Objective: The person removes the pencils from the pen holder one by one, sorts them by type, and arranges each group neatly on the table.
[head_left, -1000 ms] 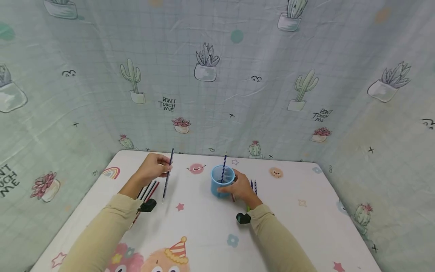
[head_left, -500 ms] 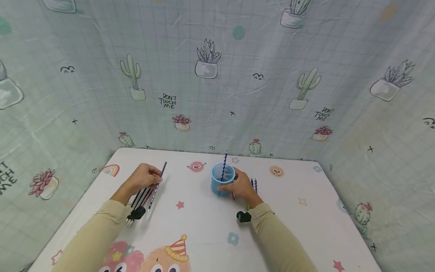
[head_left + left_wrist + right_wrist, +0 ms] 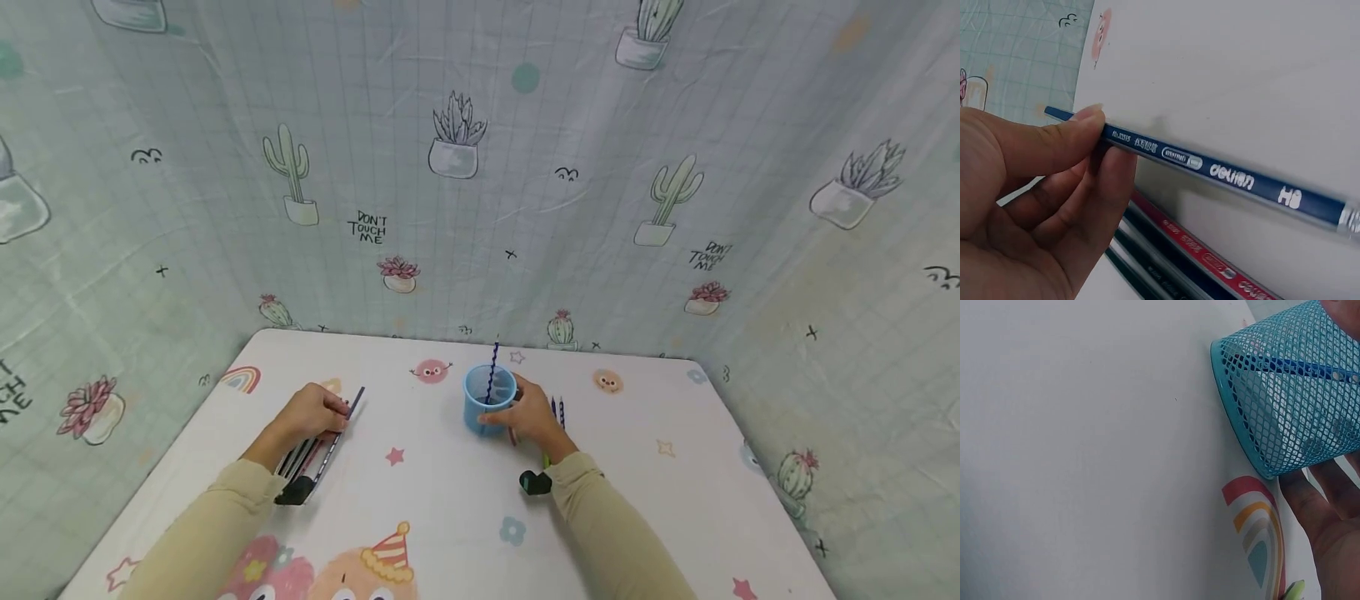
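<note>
My left hand (image 3: pixel 307 415) pinches a dark blue pencil (image 3: pixel 1235 177) between thumb and fingers. Its printed barrel slants across the left wrist view, ferrule end at the right edge. Just below lie several other pencils, among them a red pencil (image 3: pixel 1200 249) and a green pencil (image 3: pixel 1132 261); the hand and wrist partly cover them in the head view. With my right hand (image 3: pixel 536 417) I grip a light blue mesh pencil cup (image 3: pixel 474 412), thumb on the near side, fingers around the right. One blue spiral-patterned pencil (image 3: pixel 492 367) leans upright inside the cup.
Right of the cup, partly behind my right wrist, lie two blue patterned pencils (image 3: pixel 562 410) and something bright green (image 3: pixel 546 460). The white table (image 3: pixel 637 517) carries printed cartoon figures. A cactus-print curtain (image 3: pixel 510 217) hangs behind and at both sides.
My left hand has moved left and nearer to me, lowering the dark blue pencil beside the other pencils. My right hand and the cup have stayed put.
</note>
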The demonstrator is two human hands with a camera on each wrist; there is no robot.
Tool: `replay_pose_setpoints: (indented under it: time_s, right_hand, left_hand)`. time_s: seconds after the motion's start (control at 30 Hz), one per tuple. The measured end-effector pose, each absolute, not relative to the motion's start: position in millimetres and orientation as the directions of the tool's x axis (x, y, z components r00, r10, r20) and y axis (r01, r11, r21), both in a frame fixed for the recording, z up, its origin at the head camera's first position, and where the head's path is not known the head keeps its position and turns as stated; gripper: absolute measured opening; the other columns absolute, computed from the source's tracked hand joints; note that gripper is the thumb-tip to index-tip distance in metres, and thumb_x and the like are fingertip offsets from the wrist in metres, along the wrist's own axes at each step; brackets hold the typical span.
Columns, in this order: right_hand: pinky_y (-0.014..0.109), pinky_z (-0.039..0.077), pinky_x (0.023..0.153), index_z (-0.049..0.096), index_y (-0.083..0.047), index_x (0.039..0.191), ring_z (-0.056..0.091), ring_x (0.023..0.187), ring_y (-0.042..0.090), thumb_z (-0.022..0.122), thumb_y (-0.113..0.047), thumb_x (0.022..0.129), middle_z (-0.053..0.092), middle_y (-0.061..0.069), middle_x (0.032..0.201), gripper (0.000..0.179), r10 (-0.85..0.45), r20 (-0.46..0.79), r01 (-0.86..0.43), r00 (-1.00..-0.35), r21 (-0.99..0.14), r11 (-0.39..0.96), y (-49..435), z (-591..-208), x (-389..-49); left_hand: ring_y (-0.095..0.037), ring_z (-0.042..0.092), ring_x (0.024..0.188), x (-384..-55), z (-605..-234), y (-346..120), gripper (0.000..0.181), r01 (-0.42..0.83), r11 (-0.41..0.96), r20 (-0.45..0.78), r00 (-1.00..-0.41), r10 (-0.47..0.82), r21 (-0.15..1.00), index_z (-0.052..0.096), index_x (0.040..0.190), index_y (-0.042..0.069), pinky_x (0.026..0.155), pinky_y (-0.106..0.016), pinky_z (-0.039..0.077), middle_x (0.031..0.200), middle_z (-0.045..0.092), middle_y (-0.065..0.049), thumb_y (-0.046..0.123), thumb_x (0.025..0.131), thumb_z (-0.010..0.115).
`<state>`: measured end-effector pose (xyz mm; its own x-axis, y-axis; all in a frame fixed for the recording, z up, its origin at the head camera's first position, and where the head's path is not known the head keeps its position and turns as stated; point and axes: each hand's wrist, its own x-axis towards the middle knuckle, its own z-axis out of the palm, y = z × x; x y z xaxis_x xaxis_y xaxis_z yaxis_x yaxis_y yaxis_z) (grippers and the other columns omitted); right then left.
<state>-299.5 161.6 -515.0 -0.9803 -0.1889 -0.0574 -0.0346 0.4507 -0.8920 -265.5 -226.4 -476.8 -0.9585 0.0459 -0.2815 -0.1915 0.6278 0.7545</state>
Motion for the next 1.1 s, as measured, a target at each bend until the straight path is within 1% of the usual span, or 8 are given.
replay_pose_setpoints:
  time_s: [0.23,0.33,0.5,0.6,0.73,0.9,1.0,1.1]
  right_hand:
    - [0.051,0.045,0.109,0.053,-0.020,0.141,0.056,0.128,0.025,0.096,-0.040,0.055,0.063,0.000,0.134,0.098,-0.187,-0.041,-0.050,-0.981,-0.889,0.456,160.9,-514.5,-299.8]
    - [0.051,0.045,0.110,0.052,-0.020,0.142,0.057,0.127,0.025,0.096,-0.039,0.056,0.063,0.000,0.133,0.098,-0.184,-0.037,-0.051,-0.982,-0.891,0.452,161.4,-514.0,-299.3]
    - [0.052,0.044,0.110,0.052,-0.020,0.142,0.056,0.128,0.026,0.096,-0.037,0.057,0.063,0.000,0.134,0.098,-0.164,-0.052,-0.030,-0.985,-0.886,0.463,162.5,-512.8,-297.7]
    - [0.052,0.043,0.111,0.051,-0.020,0.143,0.056,0.130,0.026,0.096,-0.037,0.057,0.062,0.000,0.136,0.098,-0.160,-0.059,-0.023,-0.985,-0.882,0.471,162.5,-512.0,-296.9]
    - [0.052,0.043,0.112,0.051,-0.019,0.143,0.055,0.130,0.027,0.096,-0.035,0.058,0.062,0.001,0.137,0.098,-0.165,-0.065,-0.019,-0.984,-0.886,0.463,162.0,-511.0,-296.1]
    - [0.053,0.043,0.111,0.051,-0.018,0.142,0.055,0.130,0.027,0.096,-0.035,0.057,0.062,0.001,0.136,0.097,-0.166,-0.069,-0.015,-0.984,-0.891,0.454,161.3,-512.1,-296.2]
    - [0.053,0.043,0.112,0.051,-0.018,0.142,0.055,0.130,0.027,0.096,-0.035,0.057,0.062,0.001,0.136,0.097,-0.165,-0.066,-0.016,-0.984,-0.890,0.455,160.0,-513.3,-296.4]
    - [0.054,0.042,0.112,0.052,-0.019,0.142,0.055,0.130,0.027,0.096,-0.034,0.058,0.062,0.001,0.136,0.096,-0.172,-0.063,-0.022,-0.983,-0.891,0.454,158.4,-513.7,-296.3]
  left_hand:
    - [-0.012,0.066,0.061,-260.8,-479.1,-229.5,0.022,-0.223,0.663,-0.291,-0.957,-0.008,0.714,0.073,0.099,-0.007,0.057,-0.028,0.059,0.092,0.067,-0.021,0.001,0.079,0.077]
    - [-0.012,0.066,0.062,-261.2,-479.9,-231.0,0.021,-0.236,0.674,-0.295,-0.955,-0.027,0.700,0.074,0.096,-0.006,0.057,-0.027,0.060,0.092,0.067,-0.020,0.001,0.077,0.079]
    - [-0.014,0.066,0.063,-262.5,-482.3,-231.1,0.019,-0.219,0.696,-0.273,-0.962,-0.035,0.684,0.075,0.091,-0.005,0.057,-0.027,0.060,0.088,0.067,-0.020,0.001,0.073,0.082]
    - [-0.015,0.065,0.062,-262.4,-484.4,-231.9,0.018,-0.217,0.714,-0.262,-0.964,-0.048,0.666,0.075,0.088,-0.003,0.056,-0.026,0.059,0.088,0.067,-0.019,0.003,0.073,0.083]
    - [-0.012,0.065,0.057,-260.1,-486.7,-234.1,0.016,-0.200,0.723,-0.232,-0.971,-0.056,0.662,0.075,0.084,-0.002,0.054,-0.025,0.058,0.082,0.069,-0.016,0.003,0.071,0.084]
    - [-0.009,0.064,0.051,-257.0,-486.8,-236.5,0.014,-0.153,0.757,-0.164,-0.985,-0.061,0.636,0.074,0.076,0.001,0.050,-0.024,0.054,0.067,0.071,-0.007,0.003,0.067,0.084]
    - [-0.011,0.063,0.055,-256.3,-485.2,-237.6,0.013,-0.142,0.786,-0.137,-0.988,-0.074,0.601,0.074,0.075,0.003,0.052,-0.024,0.050,0.063,0.070,-0.004,0.007,0.068,0.084]
    - [-0.015,0.062,0.065,-256.7,-482.8,-236.5,0.015,-0.139,0.795,-0.118,-0.989,-0.085,0.590,0.075,0.079,0.004,0.055,-0.025,0.047,0.073,0.072,-0.006,0.013,0.071,0.085]
